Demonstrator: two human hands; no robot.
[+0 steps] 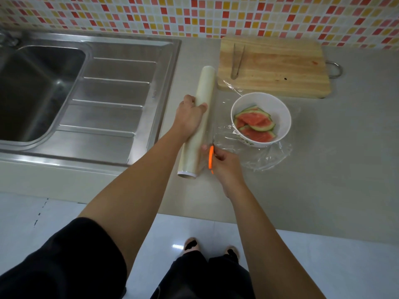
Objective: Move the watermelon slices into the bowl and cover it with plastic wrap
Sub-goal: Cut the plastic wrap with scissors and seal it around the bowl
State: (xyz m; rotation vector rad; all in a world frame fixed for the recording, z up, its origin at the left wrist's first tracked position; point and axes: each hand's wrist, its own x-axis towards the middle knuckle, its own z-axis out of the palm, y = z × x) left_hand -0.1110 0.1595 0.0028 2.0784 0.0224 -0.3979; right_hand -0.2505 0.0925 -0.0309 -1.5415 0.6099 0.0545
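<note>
Closest: black sleeve (pixel 64 262), left arm.
Right grip: right hand (pixel 224 162) clamped round one orange-handled cutter (pixel 211 157).
Left grip: left hand (pixel 190 114) wrapped over one plastic wrap roll (pixel 205 87).
Fruit: watermelon slices (pixel 254 124), overlapping so can't count, in one white bowl (pixel 278 108) just right of the right grip, on a film sheet (pixel 265 156).
Writing: tiny print on the bowl, unreadable.
Around: one cutting board (pixel 280 67) with one tongs (pixel 236 59) beyond; sink (pixel 32 87) far left.

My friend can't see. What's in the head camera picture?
A left hand holds down a plastic wrap roll while the right hand puts an orange-handled blade to the pulled-out film, beside a white bowl of watermelon slices.
</note>
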